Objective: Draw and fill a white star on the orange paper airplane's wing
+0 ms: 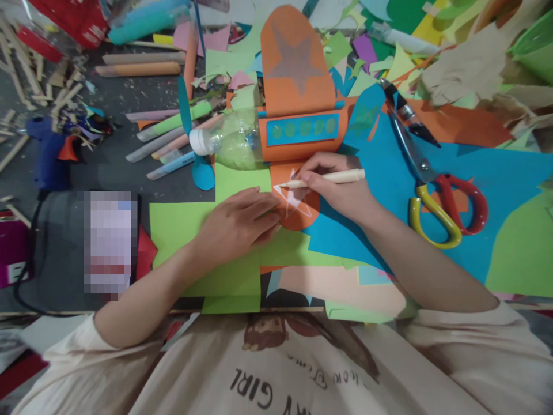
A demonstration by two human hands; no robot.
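Note:
My right hand (330, 178) grips a cream-coloured marker pen (341, 176), its tip touching the lower orange paper wing (309, 216). A white star outline (298, 199), partly coloured in, shows under the tip. My left hand (246, 219) lies flat, fingers stretched out, on green paper (181, 233) and against the wing's left edge. The wing belongs to a plane made from a clear plastic bottle (237, 138) wrapped in orange paper. A blue strip with green dots (302, 129) runs along its body. Its upper wing (298, 57) bears a grey star, and a blue propeller (203, 173) sits at the cap.
Scissors (425, 167) with red and yellow handles and a craft knife (410, 112) lie at right on blue paper (380, 230). Several markers (173, 129), a blue glue gun (52, 153) and a phone (108, 242) are at left. Paper scraps cover the back.

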